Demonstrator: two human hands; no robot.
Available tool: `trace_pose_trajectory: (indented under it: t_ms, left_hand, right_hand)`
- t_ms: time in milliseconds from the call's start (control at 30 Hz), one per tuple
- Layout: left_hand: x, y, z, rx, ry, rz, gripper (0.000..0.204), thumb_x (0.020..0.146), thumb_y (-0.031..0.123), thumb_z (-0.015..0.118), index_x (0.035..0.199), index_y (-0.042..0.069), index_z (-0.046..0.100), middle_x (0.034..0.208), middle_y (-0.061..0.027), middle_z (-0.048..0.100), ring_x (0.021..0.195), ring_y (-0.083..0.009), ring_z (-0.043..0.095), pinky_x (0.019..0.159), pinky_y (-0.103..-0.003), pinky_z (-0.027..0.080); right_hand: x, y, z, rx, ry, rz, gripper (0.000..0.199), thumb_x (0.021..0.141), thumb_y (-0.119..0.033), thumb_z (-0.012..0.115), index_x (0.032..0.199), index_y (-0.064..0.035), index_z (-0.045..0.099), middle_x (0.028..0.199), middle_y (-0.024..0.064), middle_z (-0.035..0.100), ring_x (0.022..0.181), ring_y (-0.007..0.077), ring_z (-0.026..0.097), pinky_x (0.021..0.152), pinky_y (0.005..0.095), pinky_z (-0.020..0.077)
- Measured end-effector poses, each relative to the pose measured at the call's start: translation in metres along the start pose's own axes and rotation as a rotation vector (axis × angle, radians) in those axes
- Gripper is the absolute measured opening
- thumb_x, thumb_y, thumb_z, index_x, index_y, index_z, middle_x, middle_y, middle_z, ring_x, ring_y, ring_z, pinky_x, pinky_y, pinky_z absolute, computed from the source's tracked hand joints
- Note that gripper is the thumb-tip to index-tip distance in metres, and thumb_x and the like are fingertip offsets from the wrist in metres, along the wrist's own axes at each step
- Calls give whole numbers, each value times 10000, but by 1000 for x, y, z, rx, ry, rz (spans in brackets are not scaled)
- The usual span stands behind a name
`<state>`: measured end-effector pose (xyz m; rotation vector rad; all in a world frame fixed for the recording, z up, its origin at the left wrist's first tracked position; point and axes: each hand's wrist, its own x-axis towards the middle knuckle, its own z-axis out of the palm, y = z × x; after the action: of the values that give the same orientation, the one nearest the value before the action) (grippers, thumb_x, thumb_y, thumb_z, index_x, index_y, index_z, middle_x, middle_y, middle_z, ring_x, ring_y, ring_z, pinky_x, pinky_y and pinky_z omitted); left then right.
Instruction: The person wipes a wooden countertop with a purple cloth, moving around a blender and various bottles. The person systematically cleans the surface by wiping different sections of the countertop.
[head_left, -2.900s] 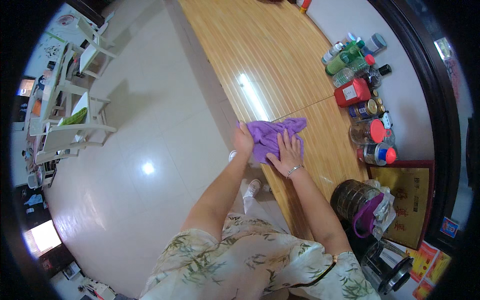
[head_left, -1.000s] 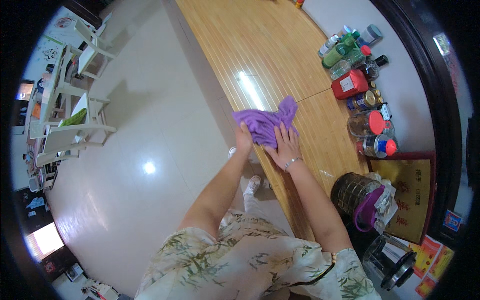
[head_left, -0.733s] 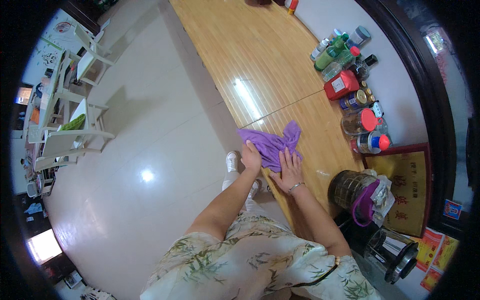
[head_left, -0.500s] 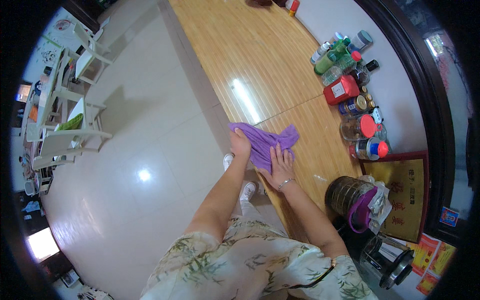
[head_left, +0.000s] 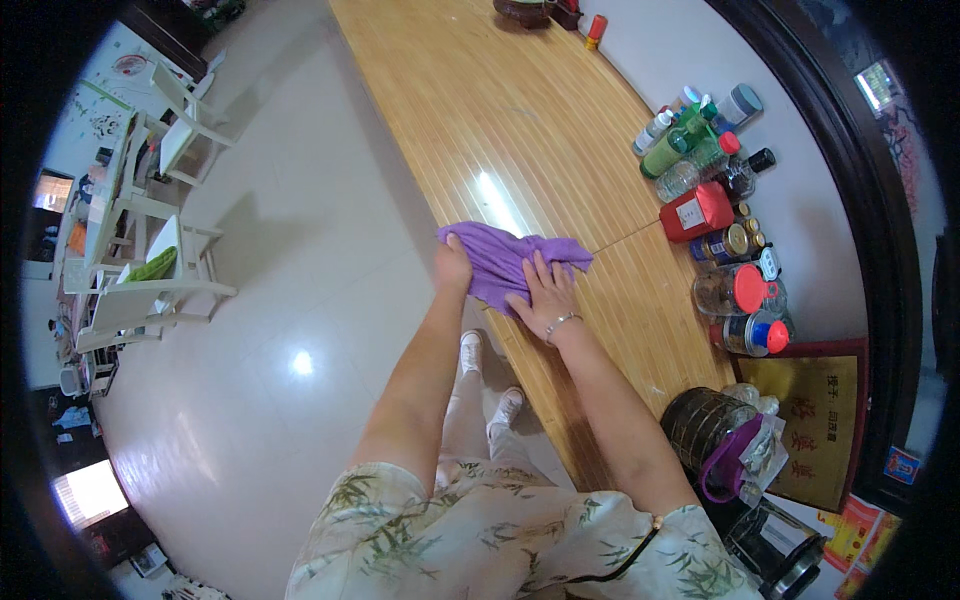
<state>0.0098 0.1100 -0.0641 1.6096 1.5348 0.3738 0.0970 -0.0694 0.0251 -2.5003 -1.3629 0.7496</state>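
A crumpled purple cloth (head_left: pixel 492 262) lies across the front edge of a long wooden tabletop (head_left: pixel 470 130), covering part of a seam in the boards. At the cloth's left end, over the table edge, my left hand (head_left: pixel 453 266) is closed round a bunched corner. My right hand (head_left: pixel 547 298), with a bracelet at the wrist, rests flat on the cloth's right part, fingers spread and pressing down. The underside of the cloth is hidden.
Along the wall stand several bottles (head_left: pixel 690 150), a red canister (head_left: pixel 697 212) and jars with red lids (head_left: pixel 730 290). Nearer on the right are a dark jar (head_left: pixel 700 425) and a framed gold plaque (head_left: pixel 805 430). White chairs (head_left: pixel 165 265) stand across the tiled floor at left.
Both hands and the cloth have slid farther along the tabletop, so the cloth now lies over the seam it was just short of. My hold has stayed the same.
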Motion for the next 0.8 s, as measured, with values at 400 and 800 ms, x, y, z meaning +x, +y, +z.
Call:
trace_pose_trajectory:
  t_ms: [400, 800]
  left_hand:
    - [-28, 3, 0, 37, -107, -79, 590, 984, 438, 294, 1078, -63, 591, 1093, -324, 594, 1042, -479, 563, 914, -520, 426]
    - [207, 22, -20, -316, -196, 3, 569, 996, 406, 338, 1158, -109, 518, 1121, -339, 576, 1086, -452, 557, 934, -464, 421]
  right_hand:
    - [-5, -2, 9, -88, 47, -25, 880, 849, -588, 505, 1474, -35, 227, 1552, 180, 152, 1391, 441, 174, 1151, 519, 88]
    - [175, -59, -33, -90, 77, -48, 887, 844, -617, 480, 1479, -54, 223, 1557, 170, 144, 1389, 452, 170, 1156, 505, 66]
